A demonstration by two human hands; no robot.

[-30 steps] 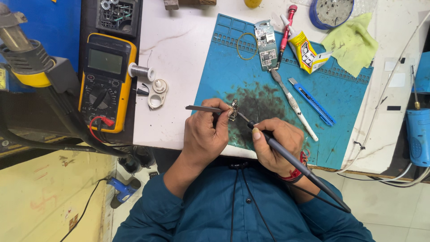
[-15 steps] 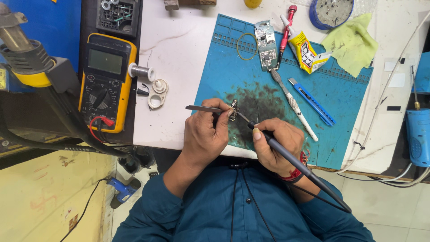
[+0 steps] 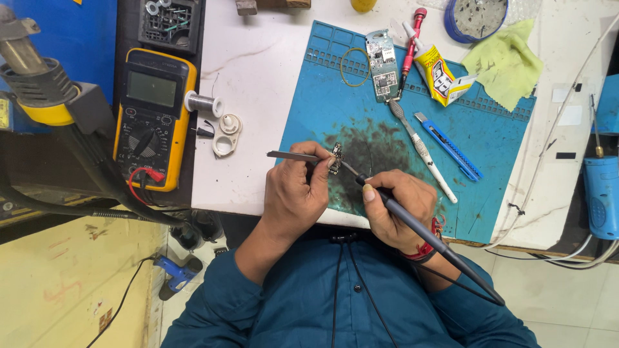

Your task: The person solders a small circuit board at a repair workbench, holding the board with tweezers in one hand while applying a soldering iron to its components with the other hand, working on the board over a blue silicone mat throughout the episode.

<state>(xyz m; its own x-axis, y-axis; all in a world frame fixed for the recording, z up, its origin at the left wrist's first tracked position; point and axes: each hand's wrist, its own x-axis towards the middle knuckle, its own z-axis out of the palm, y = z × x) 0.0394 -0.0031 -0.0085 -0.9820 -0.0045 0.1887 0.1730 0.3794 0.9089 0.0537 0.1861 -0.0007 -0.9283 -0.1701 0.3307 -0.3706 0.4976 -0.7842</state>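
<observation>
The left hand (image 3: 298, 193) comes in from the near edge of the tabletop (image 3: 258, 77), wrist bent and knuckles up, its fingers pressed together around a pair of metal tweezers (image 3: 298, 155) whose handle end sticks out to the left. The tweezer tips meet a small dark circuit part (image 3: 336, 153) (too small to make out in detail), which sits on the blackened patch in the middle of the blue work mat (image 3: 490, 154).

The right hand (image 3: 396, 206) rests just beside it, to the right, holding a soldering iron (image 3: 412, 222) like a pen: thumb and fingers pinch the dark grip, and the thin tip touches the circuit part from the right. The iron's body slants back and rightward over the wrist, which wears a red thread band (image 3: 425, 248).

The circuit part looks dark, with a few bright specks, and lies flat on the mat, close to its near-left area.

Farther off on the mat lie a green circuit board (image 3: 383, 67), a red-handled screwdriver (image 3: 411, 42), a yellow glue tube (image 3: 442, 77), a grey-handled scalpel (image 3: 419, 145) and a blue utility knife (image 3: 448, 145). A yellow multimeter (image 3: 151, 119) stands at the left, with a solder spool (image 3: 203, 103) beside it.
</observation>
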